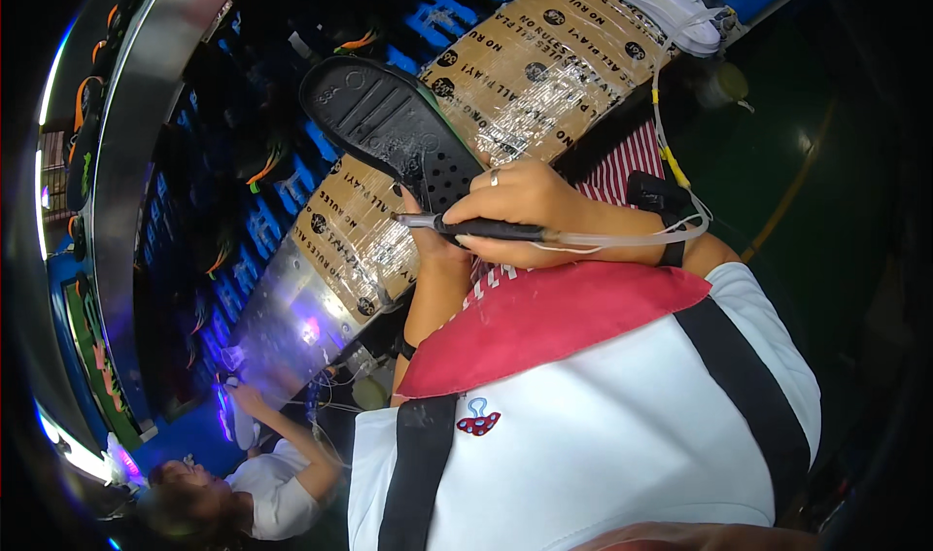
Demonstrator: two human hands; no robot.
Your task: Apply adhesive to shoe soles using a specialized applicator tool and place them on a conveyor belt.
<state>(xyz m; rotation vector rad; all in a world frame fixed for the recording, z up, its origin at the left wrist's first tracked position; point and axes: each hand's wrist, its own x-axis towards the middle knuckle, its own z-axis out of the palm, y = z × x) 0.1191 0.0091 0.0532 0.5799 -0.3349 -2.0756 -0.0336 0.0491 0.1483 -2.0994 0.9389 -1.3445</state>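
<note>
A black shoe sole point(384, 123) is held up over a cardboard-covered worktop point(544, 60), tread side facing me. My left hand point(428, 245) grips the sole from below, mostly hidden behind it and behind my right hand. My right hand point(530, 206) is closed on a thin black pen-like tool point(466, 226) with a clear tube point(632, 240) running back past my wrist. The tool's metal tip points left, just under the sole's edge. A ring sits on one right finger.
A blue conveyor rack point(243, 230) with dark shoe parts runs along the left. White shoe pieces point(661, 2) lie at the worktop's far end. Another person point(262, 488) in a white shirt works at the lower left. A shiny metal plate point(292, 318) continues the worktop.
</note>
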